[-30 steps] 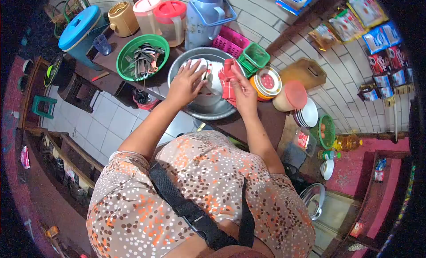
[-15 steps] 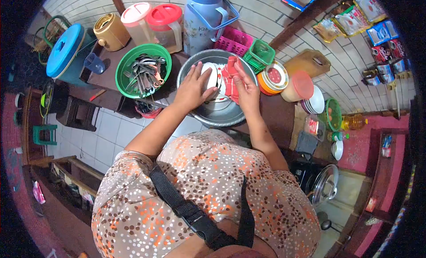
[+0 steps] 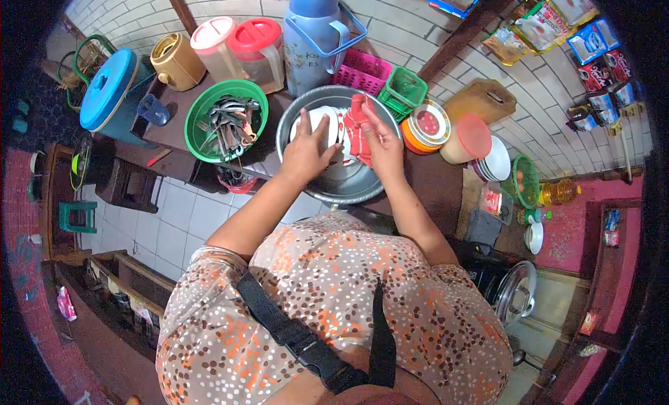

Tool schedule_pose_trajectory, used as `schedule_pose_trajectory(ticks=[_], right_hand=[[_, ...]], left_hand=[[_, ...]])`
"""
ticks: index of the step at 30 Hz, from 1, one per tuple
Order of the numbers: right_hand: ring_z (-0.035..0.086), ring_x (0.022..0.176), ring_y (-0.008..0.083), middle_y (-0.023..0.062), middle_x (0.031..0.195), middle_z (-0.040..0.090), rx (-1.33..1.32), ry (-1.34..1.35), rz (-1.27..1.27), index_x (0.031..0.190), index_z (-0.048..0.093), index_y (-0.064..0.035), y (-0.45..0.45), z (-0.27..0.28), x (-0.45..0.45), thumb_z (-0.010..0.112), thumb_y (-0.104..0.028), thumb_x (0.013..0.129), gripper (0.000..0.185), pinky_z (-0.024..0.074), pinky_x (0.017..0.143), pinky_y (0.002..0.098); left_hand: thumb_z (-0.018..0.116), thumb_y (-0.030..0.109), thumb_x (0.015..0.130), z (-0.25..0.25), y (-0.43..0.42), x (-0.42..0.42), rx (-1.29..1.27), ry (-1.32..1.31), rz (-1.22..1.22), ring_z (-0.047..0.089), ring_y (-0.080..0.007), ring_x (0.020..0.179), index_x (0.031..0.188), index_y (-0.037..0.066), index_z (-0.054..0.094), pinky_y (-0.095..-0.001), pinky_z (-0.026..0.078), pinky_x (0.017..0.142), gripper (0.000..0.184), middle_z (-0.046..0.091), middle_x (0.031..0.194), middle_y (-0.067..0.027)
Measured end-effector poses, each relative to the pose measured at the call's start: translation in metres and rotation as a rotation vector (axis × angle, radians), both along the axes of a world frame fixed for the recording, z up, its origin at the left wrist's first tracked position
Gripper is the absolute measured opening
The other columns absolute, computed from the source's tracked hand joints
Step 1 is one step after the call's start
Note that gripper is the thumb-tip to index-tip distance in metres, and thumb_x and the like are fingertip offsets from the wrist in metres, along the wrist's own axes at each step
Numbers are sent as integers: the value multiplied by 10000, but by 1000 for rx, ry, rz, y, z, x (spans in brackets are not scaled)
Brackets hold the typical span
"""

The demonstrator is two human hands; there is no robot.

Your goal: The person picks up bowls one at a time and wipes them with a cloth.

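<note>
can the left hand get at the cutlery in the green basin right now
Probably yes: the left hand is on a white dish in the metal basin, but the cutlery lies uncovered in the green basin nearby, with only their rims apparently between.

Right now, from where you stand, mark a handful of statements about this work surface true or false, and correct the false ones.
1. The right hand holds a red cloth. True.
2. The left hand is lifting a pitcher. False: its fingers are spread over a white dish in the metal basin.
3. Cutlery lies in the green bowl. True.
4. The blue cup sits inside the metal basin. False: it stands to the left of the green bowl.
5. The pink basket is between the blue flask and the green basket. True.
</note>
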State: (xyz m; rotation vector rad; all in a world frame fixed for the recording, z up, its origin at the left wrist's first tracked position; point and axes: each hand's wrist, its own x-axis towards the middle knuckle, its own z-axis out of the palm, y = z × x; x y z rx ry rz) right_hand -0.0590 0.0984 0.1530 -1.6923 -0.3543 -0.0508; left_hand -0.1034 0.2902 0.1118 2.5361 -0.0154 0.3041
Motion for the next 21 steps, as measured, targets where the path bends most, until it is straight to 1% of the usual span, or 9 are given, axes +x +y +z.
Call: schedule_pose_trajectory(ticks=[3,7,9,13,15,16,18,19,21], right_hand=[[648,1219,125,95,1427,664,-10,-31,-5,1427,638,-72,-3,-5,3,657,-229,1047,412,485,1055,299],[645,1226,126,99,1427,664,-9,-7,-7,1427,638,-69,-8,-6,3,659,-225,1045,413,488,1055,301],[619,1269,129,101,1444,651,-6,-22,9,1428,635,-64,-9,-8,5,659,-225,1044,416,470,1079,306],[587,1325,144,108,1473,627,-14,-20,34,1429,631,-58,-8,-10,8,655,-231,1047,421,446,1109,310],[562,1365,160,111,1502,602,-31,-63,57,1433,626,-54,-7,-9,9,650,-239,1049,427,428,1128,313],[562,1365,160,111,1502,602,-35,-62,62,1433,626,-54,-7,-8,9,650,-239,1049,427,428,1128,313],[568,1372,183,118,1511,593,-70,-14,52,1437,627,-70,-6,-5,9,648,-251,1049,428,434,1123,313],[568,1372,183,118,1511,593,-72,-16,57,1437,627,-70,-6,-5,9,648,-251,1049,428,434,1123,313],[571,1374,193,123,1509,593,-116,-39,60,1434,633,-90,-5,-6,11,648,-259,1048,422,439,1118,315]], left_hand=[[748,459,908,-11,-1,5,68,-107,-36,548,-501,1335,1506,153,543,-502,540,1020,702,350,1598,-351],[732,413,926,-9,-6,1,43,-70,-37,470,-530,1397,1473,97,561,-503,487,1097,655,359,1610,-317],[734,418,926,-12,-8,0,24,-169,-20,471,-524,1397,1480,138,569,-495,465,1118,643,379,1580,-351],[732,447,925,-10,-13,-5,-31,-157,75,470,-518,1401,1497,210,566,-495,451,1126,641,397,1543,-390],[731,453,934,-10,-12,-5,-3,-213,88,524,-525,1349,1501,290,559,-500,528,1034,614,391,1540,-398],[731,453,934,-8,-13,-6,-7,-211,93,524,-525,1349,1501,290,559,-500,528,1034,614,391,1540,-398],[713,490,938,-3,-12,-6,-41,-92,100,589,-529,1267,1499,299,561,-502,564,967,611,421,1519,-395],[713,490,938,-4,-11,-6,-44,-94,105,589,-529,1267,1499,299,561,-502,564,967,611,421,1519,-395],[700,504,942,-3,-9,-5,1,-95,102,643,-512,1192,1496,316,565,-488,593,898,601,442,1520,-371]])
